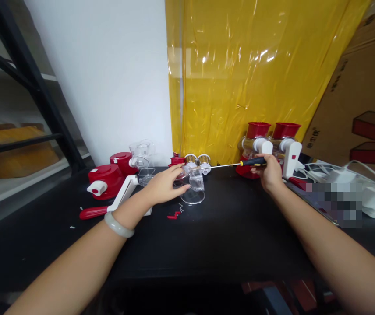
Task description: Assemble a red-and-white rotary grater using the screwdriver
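My left hand (165,183) grips a clear plastic grater body (196,180) that lies on its side on the black table (233,245). In my right hand (270,173) is a long screwdriver (252,162) with a black and yellow handle. Its shaft points left, and the tip reaches the edge of the clear body; whether it touches a screw is too small to tell. Just in front of the body lie small red clips (173,215) and several little screws (181,207). Two metal grater drums (203,160) with white rims stand behind it.
Two assembled red-and-white rotary graters (288,146) stand at the back right, beside white cables (341,175). On the left are red bases (106,180), a white crank with a red handle (93,212) and a clear hopper (142,153). A yellow-wrapped panel (256,78) rises behind.
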The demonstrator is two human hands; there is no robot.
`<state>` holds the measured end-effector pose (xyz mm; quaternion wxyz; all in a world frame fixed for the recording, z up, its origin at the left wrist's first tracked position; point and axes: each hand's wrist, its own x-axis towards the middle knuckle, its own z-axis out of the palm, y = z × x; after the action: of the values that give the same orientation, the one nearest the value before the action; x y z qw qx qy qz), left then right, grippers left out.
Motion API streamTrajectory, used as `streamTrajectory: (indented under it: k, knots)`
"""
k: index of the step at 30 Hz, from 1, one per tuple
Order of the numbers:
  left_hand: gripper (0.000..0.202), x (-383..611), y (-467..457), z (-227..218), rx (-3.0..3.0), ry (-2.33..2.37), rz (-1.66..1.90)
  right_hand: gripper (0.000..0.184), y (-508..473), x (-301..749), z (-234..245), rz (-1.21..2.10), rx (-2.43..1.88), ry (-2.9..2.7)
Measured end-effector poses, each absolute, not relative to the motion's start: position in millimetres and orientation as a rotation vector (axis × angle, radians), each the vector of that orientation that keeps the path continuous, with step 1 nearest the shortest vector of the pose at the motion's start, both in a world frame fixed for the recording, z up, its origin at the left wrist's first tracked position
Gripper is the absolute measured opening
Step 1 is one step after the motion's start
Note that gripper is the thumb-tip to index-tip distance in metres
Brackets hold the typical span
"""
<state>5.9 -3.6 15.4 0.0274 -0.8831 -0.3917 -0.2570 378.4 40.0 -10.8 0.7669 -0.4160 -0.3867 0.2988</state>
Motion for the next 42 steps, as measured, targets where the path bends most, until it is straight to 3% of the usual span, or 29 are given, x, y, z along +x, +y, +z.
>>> streamTrajectory:
  k: [9,21,28,42]
  knots:
    - [0.048,6.0,-3.1,14.0,-2.716,-1.223,-0.820,0.033,41.1,380.3,-14.4,0.567,-0.937,-0.890]
    - [0.049,6.3,-3.7,15.3,-2.717,-1.220,-0.800,0.025,39.1,379.4,-11.1,0.634,-0.887,-0.849]
    - [0.048,6.3,-3.8,15.5,-2.710,-1.224,-0.790,0.032,39.7,378.3,-12.5,0.537,-0.950,-0.894]
    - [0.047,6.7,-4.4,15.9,-2.718,-1.230,-0.787,0.027,38.7,377.9,-11.1,0.580,-0.901,-0.874]
